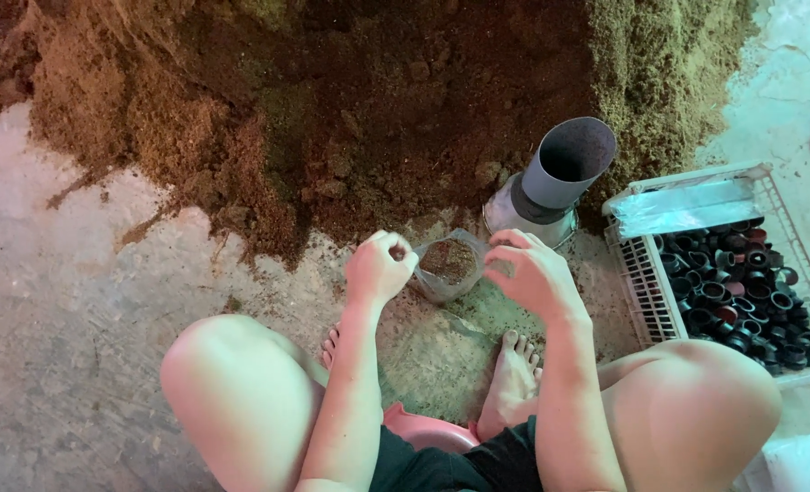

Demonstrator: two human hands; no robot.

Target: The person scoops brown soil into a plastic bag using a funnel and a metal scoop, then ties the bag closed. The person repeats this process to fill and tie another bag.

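Note:
A small clear plastic bag (445, 270) filled with brown substrate stands on the concrete floor between my feet. My left hand (379, 267) pinches its left rim, and my right hand (531, 271) grips the right rim, holding the mouth open. A grey pipe scoop (562, 166) lies tilted on a shiny bag just beyond, at the foot of a big pile of brown substrate (350, 109).
A white plastic crate (646, 292) with several black and red rings inside stands at the right. My bare knees and feet frame the bag, and a pink stool (423, 433) shows beneath me. Bare concrete floor (68, 301) spreads to the left.

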